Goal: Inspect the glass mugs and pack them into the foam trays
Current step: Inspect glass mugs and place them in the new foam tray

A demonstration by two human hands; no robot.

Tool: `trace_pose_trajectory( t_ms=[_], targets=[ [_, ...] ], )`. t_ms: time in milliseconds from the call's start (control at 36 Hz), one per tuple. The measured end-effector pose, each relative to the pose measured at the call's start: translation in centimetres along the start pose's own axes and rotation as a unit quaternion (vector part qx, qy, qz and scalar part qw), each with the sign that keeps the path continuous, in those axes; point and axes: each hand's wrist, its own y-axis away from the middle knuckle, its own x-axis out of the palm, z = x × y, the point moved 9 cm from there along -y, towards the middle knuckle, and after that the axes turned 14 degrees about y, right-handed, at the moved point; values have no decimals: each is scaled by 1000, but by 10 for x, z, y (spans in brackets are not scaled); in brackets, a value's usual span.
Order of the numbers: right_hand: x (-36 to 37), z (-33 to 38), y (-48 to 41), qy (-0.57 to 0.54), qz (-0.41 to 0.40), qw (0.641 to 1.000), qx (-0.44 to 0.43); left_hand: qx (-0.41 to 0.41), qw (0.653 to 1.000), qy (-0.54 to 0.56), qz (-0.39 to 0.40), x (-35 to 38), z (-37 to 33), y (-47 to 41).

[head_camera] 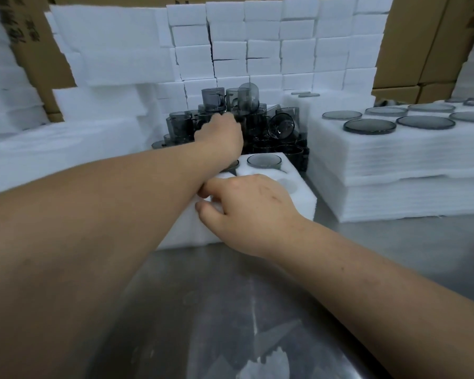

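Note:
A heap of smoky grey glass mugs point(246, 116) is piled at the back of the metal table. My left hand point(220, 135) reaches into the heap; its fingers are hidden among the mugs, so I cannot tell whether it grips one. In front of the heap lies a white foam tray point(298, 198) with round holes. One mug point(263, 161) sits in its far right hole, and a dark shape shows in the hole beside it under my left wrist. My right hand point(246, 206) grips the tray's near left corner, thumb on its side.
Stacked foam sheets point(394, 170) at the right carry several grey glass saucers point(369, 126). White foam blocks point(257, 42) form a wall behind the heap, and foam stacks fill the left. Cardboard boxes point(422, 36) stand behind. The steel tabletop point(230, 310) lies in front.

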Motion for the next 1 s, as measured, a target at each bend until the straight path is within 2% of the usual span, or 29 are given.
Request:
trace_pose_trajectory(
  t_ms=[111,194,389,528,639,722,889,1000],
  targets=[
    [0,1,1,1,-5,1000,-5,23,997,50,-55,-22,-13,9],
    [3,-1,0,-10,4,1000,7,5,986,158,-58,-38,-16,17],
    [-3,-14,-1,-91,-8,994,68,3,942,315,-118,-87,-13,50],
    [-8,-27,0,-163,-49,977,128,-53,900,412,-134,-97,14,87],
    [-11,-33,1,-201,-89,964,151,-80,884,439,-138,-94,30,103],
    [-12,-34,1,-204,-97,961,158,-67,897,418,-124,-90,30,108],
    [-11,-31,1,-199,-81,965,148,-19,914,391,-106,-94,22,117],
    [-7,-28,-1,-183,-54,972,136,-9,913,396,-99,-95,22,122]
  ],
)
